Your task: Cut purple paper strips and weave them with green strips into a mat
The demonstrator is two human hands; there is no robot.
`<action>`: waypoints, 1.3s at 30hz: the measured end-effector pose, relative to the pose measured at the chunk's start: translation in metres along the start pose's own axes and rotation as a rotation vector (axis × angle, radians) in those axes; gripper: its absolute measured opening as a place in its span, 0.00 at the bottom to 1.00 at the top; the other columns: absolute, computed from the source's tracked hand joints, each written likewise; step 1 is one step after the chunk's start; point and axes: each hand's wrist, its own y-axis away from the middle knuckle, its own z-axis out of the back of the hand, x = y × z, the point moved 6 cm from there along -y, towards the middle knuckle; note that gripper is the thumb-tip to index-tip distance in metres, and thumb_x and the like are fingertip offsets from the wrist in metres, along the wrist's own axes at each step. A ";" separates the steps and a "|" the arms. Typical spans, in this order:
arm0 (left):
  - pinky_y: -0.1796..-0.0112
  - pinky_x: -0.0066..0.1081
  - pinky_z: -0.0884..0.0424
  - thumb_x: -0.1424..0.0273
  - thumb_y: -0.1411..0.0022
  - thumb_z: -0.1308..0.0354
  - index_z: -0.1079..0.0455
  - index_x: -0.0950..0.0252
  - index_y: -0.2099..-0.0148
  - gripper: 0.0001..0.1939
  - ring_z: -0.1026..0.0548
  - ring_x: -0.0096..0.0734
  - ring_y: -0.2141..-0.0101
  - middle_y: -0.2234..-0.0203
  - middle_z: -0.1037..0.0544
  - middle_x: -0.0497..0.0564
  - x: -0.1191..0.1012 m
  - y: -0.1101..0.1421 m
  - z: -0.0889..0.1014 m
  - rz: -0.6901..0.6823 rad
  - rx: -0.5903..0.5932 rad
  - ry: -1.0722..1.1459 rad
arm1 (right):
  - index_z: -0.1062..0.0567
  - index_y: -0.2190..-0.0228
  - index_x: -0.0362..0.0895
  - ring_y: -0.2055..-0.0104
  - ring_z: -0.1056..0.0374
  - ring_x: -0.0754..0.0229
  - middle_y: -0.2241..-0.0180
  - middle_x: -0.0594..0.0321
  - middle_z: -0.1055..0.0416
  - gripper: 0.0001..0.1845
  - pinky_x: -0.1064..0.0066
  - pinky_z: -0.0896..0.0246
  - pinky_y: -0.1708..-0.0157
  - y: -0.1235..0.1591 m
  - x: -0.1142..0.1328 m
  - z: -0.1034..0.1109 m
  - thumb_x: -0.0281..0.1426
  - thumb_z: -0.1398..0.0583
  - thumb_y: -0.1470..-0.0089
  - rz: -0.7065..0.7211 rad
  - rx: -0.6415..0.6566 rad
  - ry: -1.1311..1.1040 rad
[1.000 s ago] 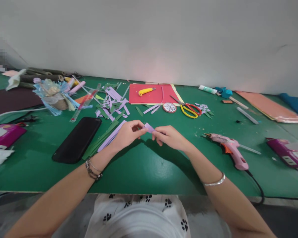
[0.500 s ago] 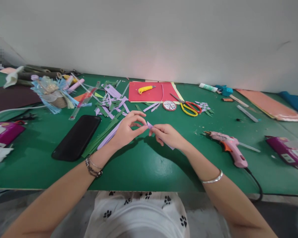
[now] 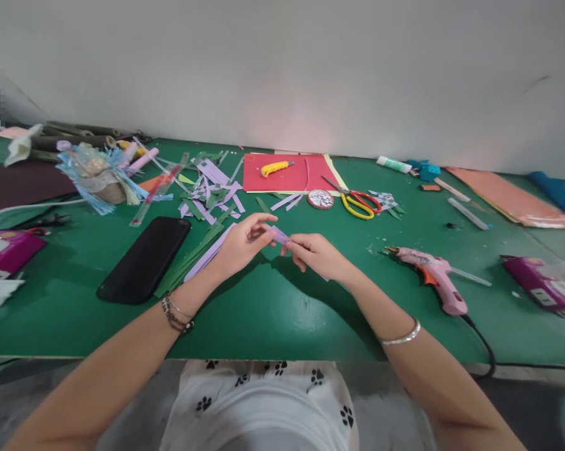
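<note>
A narrow purple paper strip (image 3: 279,235) stretches between my two hands, above the green table. My left hand (image 3: 245,245) pinches its left end between thumb and fingers. My right hand (image 3: 314,253) grips the strip further along, and its tail pokes out beneath the palm near the wrist. Beside my left forearm lie long green paper strips (image 3: 188,262) and purple paper strips (image 3: 209,253). Past my hands is a heap of cut purple and green paper pieces (image 3: 217,191).
A black phone-like slab (image 3: 144,260) lies left of my forearm. Scissors (image 3: 357,203), a round patterned disc (image 3: 321,199) and a yellow cutter (image 3: 275,168) on red paper (image 3: 259,181) are beyond my hands. A pink glue gun (image 3: 433,275) with its cord rests to the right.
My left thumb and fingers have shifted slightly left and closed on the strip's end. More of the purple strip now shows between the hands.
</note>
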 end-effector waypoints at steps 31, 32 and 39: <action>0.81 0.21 0.38 0.67 0.52 0.44 0.30 0.66 0.75 0.07 0.35 0.20 0.83 0.82 0.26 0.46 -0.007 0.001 -0.005 0.119 0.017 0.050 | 0.30 0.77 0.41 0.84 0.42 0.71 0.88 0.72 0.38 0.14 0.78 0.49 0.79 0.000 0.001 0.003 0.32 0.51 0.46 0.005 -0.083 -0.006; 0.81 0.21 0.38 0.67 0.53 0.44 0.30 0.66 0.75 0.07 0.35 0.20 0.83 0.82 0.26 0.46 -0.006 0.001 -0.005 0.125 0.018 0.055 | 0.30 0.77 0.41 0.84 0.43 0.71 0.88 0.72 0.38 0.14 0.78 0.49 0.79 0.000 0.001 0.003 0.32 0.50 0.46 0.003 -0.085 -0.003; 0.79 0.23 0.37 0.66 0.55 0.42 0.29 0.65 0.73 0.07 0.34 0.21 0.81 0.80 0.25 0.46 0.002 0.000 -0.004 0.150 -0.001 0.101 | 0.30 0.78 0.41 0.85 0.44 0.71 0.90 0.72 0.39 0.15 0.78 0.50 0.79 0.000 0.003 0.005 0.33 0.50 0.46 0.014 -0.104 0.007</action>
